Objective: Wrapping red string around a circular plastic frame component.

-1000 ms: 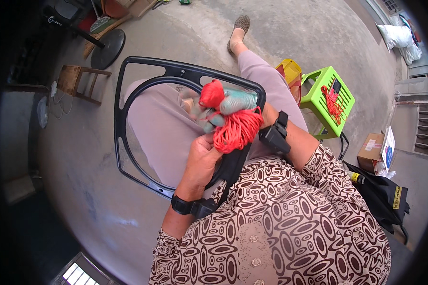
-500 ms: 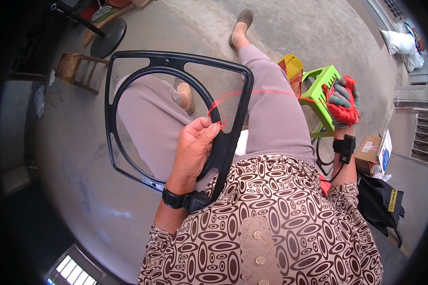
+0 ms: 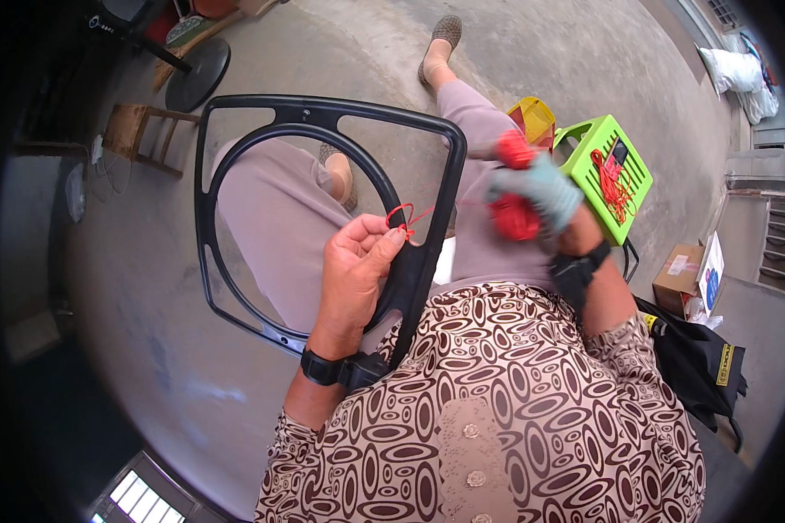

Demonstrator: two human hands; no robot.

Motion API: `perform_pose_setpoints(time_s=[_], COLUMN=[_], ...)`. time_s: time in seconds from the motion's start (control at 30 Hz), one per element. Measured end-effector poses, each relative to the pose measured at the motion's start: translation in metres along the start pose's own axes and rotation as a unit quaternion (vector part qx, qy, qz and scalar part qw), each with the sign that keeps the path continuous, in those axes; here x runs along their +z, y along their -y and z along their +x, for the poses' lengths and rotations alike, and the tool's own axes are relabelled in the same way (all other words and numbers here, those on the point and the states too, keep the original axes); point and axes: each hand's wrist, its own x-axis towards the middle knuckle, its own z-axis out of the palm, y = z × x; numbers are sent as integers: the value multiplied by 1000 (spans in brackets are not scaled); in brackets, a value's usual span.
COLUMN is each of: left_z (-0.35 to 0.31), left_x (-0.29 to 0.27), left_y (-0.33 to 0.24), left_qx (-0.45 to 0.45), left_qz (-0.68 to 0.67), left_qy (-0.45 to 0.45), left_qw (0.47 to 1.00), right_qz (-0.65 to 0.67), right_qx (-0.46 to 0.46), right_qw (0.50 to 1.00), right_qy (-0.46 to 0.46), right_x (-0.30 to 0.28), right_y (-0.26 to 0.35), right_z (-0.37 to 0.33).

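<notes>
While the left hand point(image 3: 358, 253) pinches red cord point(image 3: 407, 220), the gloved right hand point(image 3: 541, 192) grips a red bundle point(image 3: 515, 218)

As a seated person holds a black frame point(image 3: 450, 183) with a round opening across the lap, the bare left hand has thumb and forefinger pressed together on the cord at the ring's right side. The cord makes a small loop just above those fingertips, and a thin strand leads off toward the right, growing too faint to follow. The right hand, in a grey-green glove, is closed on the bundle above the thigh, well apart from the frame; blur hides how its fingers are set.

Beyond it, a bright green stool point(image 3: 644, 181) carries another tangle of red cord point(image 3: 615, 192), with a small dark item lying against it. A yellow container point(image 3: 536, 118) is beside the stool.

Lettering shows on several things. The black bag point(image 3: 698, 375) at the right bears a yellow label point(image 3: 725, 364) with dark capitals. Near it, a cardboard box point(image 3: 676, 266) has a white panel point(image 3: 713, 270) with a round blue mark, its print too small to tell. At the upper left, small white markings run along a dark fitting point(image 3: 100, 24) on the stand with the round black base point(image 3: 198, 76).
</notes>
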Motion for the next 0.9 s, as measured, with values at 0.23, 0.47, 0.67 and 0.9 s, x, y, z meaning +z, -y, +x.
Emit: perform_pose_setpoints(time_s=[0.23,0.47,0.67,0.9], left_z=[-3,-3,-5,-3], left_x=[4,3,5,-3], left_y=[-1,0,-2,0], left_qx=[32,14,14,21], left_qz=[-17,-24,-38,-33], left_qy=[-15,-15,-4,7], left_qw=[999,999,999,999], right_qz=[68,158,-75,-148], right_qx=[59,13,-57,-5], right_qw=[979,947,928,954], right_qy=[185,278,362,261], right_x=[63,60,52,37], right_y=[-16,-24,-23,-22], right_z=[32,41,56,43])
